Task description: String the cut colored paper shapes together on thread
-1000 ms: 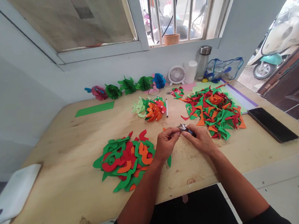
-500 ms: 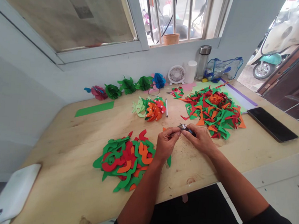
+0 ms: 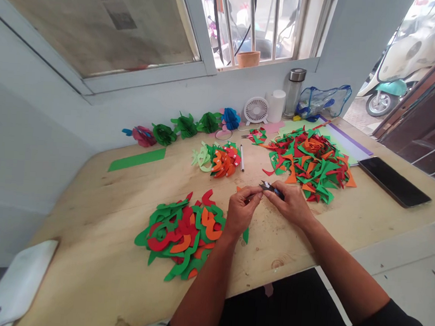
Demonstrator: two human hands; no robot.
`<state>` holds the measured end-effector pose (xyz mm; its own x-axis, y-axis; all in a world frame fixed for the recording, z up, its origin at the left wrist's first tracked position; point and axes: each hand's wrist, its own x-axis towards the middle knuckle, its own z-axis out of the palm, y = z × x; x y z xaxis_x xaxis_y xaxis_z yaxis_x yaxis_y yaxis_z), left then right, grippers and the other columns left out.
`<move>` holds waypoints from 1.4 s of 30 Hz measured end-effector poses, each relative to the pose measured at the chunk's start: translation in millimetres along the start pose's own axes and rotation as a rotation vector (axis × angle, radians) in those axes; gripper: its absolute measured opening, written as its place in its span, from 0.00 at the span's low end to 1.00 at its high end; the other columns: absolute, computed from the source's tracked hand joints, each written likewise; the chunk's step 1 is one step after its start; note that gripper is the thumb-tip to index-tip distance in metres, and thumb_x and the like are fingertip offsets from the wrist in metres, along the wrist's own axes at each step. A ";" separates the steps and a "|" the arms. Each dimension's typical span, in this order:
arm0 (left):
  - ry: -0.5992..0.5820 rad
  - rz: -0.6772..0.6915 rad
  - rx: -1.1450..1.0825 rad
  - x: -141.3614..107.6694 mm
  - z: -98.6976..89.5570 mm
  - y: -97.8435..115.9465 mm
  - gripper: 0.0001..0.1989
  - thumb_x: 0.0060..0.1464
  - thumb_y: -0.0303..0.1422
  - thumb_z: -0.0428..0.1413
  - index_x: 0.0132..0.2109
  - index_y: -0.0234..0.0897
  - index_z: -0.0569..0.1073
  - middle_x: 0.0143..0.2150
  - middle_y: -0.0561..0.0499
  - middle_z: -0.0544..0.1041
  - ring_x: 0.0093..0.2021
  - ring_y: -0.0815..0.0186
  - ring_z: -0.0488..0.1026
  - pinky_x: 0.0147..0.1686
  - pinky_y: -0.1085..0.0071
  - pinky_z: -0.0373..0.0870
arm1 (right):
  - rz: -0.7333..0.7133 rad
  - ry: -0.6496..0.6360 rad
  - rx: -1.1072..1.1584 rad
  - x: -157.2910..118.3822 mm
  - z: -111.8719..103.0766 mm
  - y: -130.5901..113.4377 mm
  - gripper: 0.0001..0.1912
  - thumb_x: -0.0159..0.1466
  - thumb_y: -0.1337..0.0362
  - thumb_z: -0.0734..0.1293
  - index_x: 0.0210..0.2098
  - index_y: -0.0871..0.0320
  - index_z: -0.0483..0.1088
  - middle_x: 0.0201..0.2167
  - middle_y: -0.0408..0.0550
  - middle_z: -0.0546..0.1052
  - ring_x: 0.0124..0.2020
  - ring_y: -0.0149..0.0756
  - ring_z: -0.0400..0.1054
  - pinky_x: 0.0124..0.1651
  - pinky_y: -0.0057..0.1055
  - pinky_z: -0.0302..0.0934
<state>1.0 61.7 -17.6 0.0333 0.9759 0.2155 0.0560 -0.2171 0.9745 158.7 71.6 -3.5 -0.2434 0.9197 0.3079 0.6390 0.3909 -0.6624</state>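
Observation:
My right hand is closed around a small cutting tool with dark metal tips and a bit of blue, which looks like snips or small pliers. Its tips point left, beside the fingers of my left hand. That hand is pinched shut; what sits between its fingertips is too small or hidden to make out. An orange paper edge shows just behind the left knuckles, and a green paper tip pokes out past the left wrist. Left of my forearm lies a pile of curved green, red and orange paper pieces.
Paper scraps are heaped at the right, near a black phone. A pen lies beside clustered cut pieces. Paper flowers, a small fan and a glass bottle line the wall. A white device stands front left.
Both hands stay in nearly the same place. The tool's tips have shifted very slightly, and the view has tilted a little.

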 end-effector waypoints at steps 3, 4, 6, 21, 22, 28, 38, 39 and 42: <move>-0.003 0.010 -0.002 0.0 -0.4 -0.7 0.09 0.51 0.33 0.57 0.37 0.36 0.79 0.34 0.49 0.78 0.33 0.69 0.72 0.32 0.75 0.67 | 0.010 0.013 -0.022 -0.3 1.4 1.0 0.16 0.62 0.52 0.62 0.25 0.57 0.64 0.17 0.39 0.62 0.21 0.29 0.56 0.26 0.26 0.47; -0.004 0.006 -0.007 0.0 -0.4 -0.9 0.09 0.51 0.33 0.57 0.37 0.36 0.79 0.35 0.49 0.79 0.33 0.69 0.72 0.33 0.74 0.68 | 0.010 0.016 -0.024 -0.4 1.9 1.2 0.16 0.62 0.52 0.62 0.25 0.57 0.65 0.17 0.40 0.63 0.21 0.29 0.56 0.26 0.26 0.47; -0.003 -0.003 -0.019 0.1 -0.3 -1.3 0.09 0.50 0.33 0.57 0.37 0.36 0.79 0.35 0.48 0.79 0.33 0.68 0.73 0.33 0.74 0.68 | 0.011 0.021 -0.026 -0.7 2.6 1.5 0.16 0.61 0.52 0.62 0.25 0.57 0.65 0.17 0.40 0.63 0.21 0.29 0.56 0.26 0.26 0.47; 0.112 -0.068 -0.099 1.6 0.3 -1.7 0.11 0.48 0.36 0.59 0.37 0.35 0.79 0.29 0.50 0.76 0.26 0.72 0.68 0.26 0.77 0.64 | 0.041 -0.002 0.039 0.9 0.4 -3.1 0.15 0.61 0.52 0.62 0.27 0.57 0.65 0.17 0.39 0.62 0.20 0.28 0.55 0.24 0.25 0.48; 0.113 -0.088 -0.124 1.6 0.5 -2.1 0.12 0.48 0.37 0.59 0.38 0.35 0.79 0.28 0.51 0.75 0.23 0.74 0.65 0.23 0.78 0.62 | 0.040 -0.021 0.051 0.9 0.7 -3.4 0.14 0.61 0.53 0.62 0.27 0.57 0.64 0.17 0.39 0.62 0.20 0.28 0.55 0.24 0.25 0.48; 0.103 -0.166 -0.243 1.7 2.0 -2.1 0.14 0.45 0.39 0.61 0.38 0.34 0.78 0.25 0.54 0.72 0.19 0.77 0.59 0.18 0.79 0.56 | 0.030 -0.052 0.089 0.9 -0.1 -3.5 0.13 0.61 0.54 0.62 0.29 0.57 0.67 0.19 0.39 0.64 0.21 0.28 0.56 0.25 0.25 0.48; 0.078 -0.166 -0.235 0.7 1.8 1.8 0.13 0.46 0.39 0.61 0.36 0.35 0.78 0.24 0.55 0.70 0.18 0.78 0.58 0.17 0.79 0.56 | 0.028 -0.069 0.066 2.3 -0.1 -0.1 0.14 0.61 0.54 0.62 0.26 0.57 0.65 0.18 0.39 0.63 0.21 0.28 0.55 0.25 0.26 0.47; 0.073 -0.165 -0.233 0.7 1.5 2.7 0.13 0.46 0.39 0.61 0.36 0.35 0.78 0.24 0.55 0.70 0.18 0.78 0.58 0.17 0.79 0.56 | 0.027 -0.071 0.070 2.3 -0.2 -0.1 0.14 0.61 0.54 0.62 0.26 0.57 0.65 0.18 0.39 0.63 0.21 0.28 0.55 0.25 0.26 0.47; 0.057 -0.162 -0.239 0.8 1.1 4.8 0.13 0.46 0.38 0.61 0.37 0.35 0.78 0.25 0.54 0.71 0.18 0.78 0.58 0.18 0.78 0.56 | 0.024 -0.086 0.080 2.2 -0.4 0.2 0.13 0.61 0.55 0.63 0.25 0.57 0.64 0.18 0.39 0.63 0.21 0.28 0.54 0.25 0.26 0.47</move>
<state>2.4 61.3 -12.9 -0.0132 0.9985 0.0526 -0.1810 -0.0542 0.9820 158.5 73.6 -2.7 -0.2922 0.9274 0.2337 0.5864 0.3668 -0.7222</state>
